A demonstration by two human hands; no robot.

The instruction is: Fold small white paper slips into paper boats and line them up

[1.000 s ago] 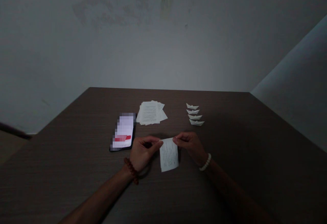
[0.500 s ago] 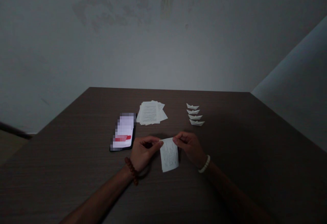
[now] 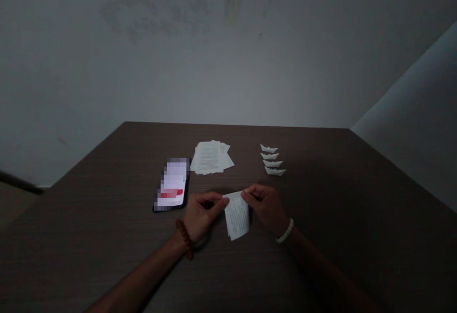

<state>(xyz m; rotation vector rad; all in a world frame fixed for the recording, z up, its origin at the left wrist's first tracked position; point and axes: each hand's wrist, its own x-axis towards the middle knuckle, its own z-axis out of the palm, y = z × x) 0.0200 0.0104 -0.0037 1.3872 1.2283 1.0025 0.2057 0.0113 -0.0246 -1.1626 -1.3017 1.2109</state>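
A small printed sheet of paper (image 3: 237, 217) hangs between my two hands just above the dark wooden table (image 3: 107, 217). My left hand (image 3: 202, 215), with a brown bead bracelet on the wrist, pinches its upper left corner. Pinching the upper right corner is my right hand (image 3: 264, 204), which wears a white bead bracelet. The sheet looks slightly bent along its length.
A lit phone (image 3: 172, 184) lies left of my hands. Behind it sits a loose stack of printed sheets (image 3: 211, 157). Several folded paper boats (image 3: 273, 160) stand in a row at the back right. A grey wall rises behind the table.
My hands have drawn slightly closer together and the sheet has narrowed and tilted a little. Nothing else on the table has moved.
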